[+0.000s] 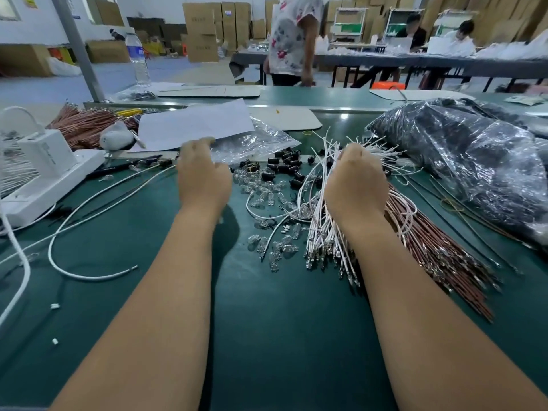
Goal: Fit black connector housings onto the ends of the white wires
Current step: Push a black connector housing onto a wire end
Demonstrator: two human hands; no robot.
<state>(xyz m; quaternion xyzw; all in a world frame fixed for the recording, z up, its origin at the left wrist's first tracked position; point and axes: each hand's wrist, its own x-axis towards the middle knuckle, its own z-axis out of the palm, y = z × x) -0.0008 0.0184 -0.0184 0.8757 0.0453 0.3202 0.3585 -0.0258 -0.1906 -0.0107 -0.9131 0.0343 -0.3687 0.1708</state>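
Gripping the white wires (pixel 321 232) at 3 o'clock, my right hand (pixel 355 179) curls round the bundle. Black housings (pixel 286 166) lie at 12 o'clock. My left hand (pixel 203 176), at 10 o'clock, is curled; contents cannot be determined.

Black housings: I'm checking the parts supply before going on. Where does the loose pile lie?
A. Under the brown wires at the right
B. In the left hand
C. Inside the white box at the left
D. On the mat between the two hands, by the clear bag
D: the black housings lie loose on the green mat, between the left hand and right hand, beside the clear bag.
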